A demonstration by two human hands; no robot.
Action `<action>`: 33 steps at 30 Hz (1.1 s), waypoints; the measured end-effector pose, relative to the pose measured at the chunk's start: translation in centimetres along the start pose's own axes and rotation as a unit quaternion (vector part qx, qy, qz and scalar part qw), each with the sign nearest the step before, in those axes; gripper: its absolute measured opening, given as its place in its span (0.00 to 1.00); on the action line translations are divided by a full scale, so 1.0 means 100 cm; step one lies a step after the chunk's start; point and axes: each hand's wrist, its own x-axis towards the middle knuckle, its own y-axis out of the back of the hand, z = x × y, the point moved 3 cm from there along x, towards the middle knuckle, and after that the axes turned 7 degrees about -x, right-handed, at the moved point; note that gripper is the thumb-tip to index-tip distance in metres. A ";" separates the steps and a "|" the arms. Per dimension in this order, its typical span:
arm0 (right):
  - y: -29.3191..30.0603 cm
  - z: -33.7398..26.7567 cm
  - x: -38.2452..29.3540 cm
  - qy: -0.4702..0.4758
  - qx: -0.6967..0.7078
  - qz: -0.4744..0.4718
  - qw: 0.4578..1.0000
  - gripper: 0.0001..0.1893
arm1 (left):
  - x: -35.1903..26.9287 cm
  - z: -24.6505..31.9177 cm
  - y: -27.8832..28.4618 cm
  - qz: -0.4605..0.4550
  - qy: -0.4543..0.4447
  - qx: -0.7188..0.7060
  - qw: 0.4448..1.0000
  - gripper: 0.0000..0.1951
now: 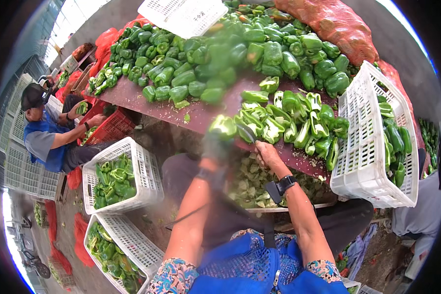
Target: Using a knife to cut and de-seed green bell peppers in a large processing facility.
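My left hand (217,145), blurred and seemingly in a dark glove, holds a cut green bell pepper (223,126) with its pale inside facing up. In my right hand (269,155) is a small knife (247,132), its curved blade pointing left toward that pepper. Halved peppers (273,128) with open, pale insides lie heaped on the dark red tabletop (161,108) just beyond the blade. A large pile of whole green bell peppers (183,73) covers the far side. Below the table edge, a container (255,210) holds pepper scraps (257,183).
A white plastic crate (367,158) with peppers stands tilted at the right table edge. Two more pepper-filled crates, an upper one (147,176) and a lower one (128,235), stand on my left. Beyond them a co-worker (51,128) handles peppers over a red crate (114,125). Red mesh sacks (338,29) lie behind.
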 end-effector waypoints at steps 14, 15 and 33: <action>-0.023 -0.054 -0.005 0.153 -0.407 0.201 0.878 0.16 | -0.022 0.038 0.036 0.193 0.208 -0.750 0.597 0.21; -0.022 -0.057 -0.005 0.198 -0.409 0.206 0.867 0.15 | -0.019 0.042 0.037 0.176 0.192 -0.744 0.615 0.21; -0.009 -0.111 -0.010 0.273 -0.326 0.282 0.860 0.18 | -0.033 0.118 0.044 0.162 -0.176 -0.101 0.966 0.14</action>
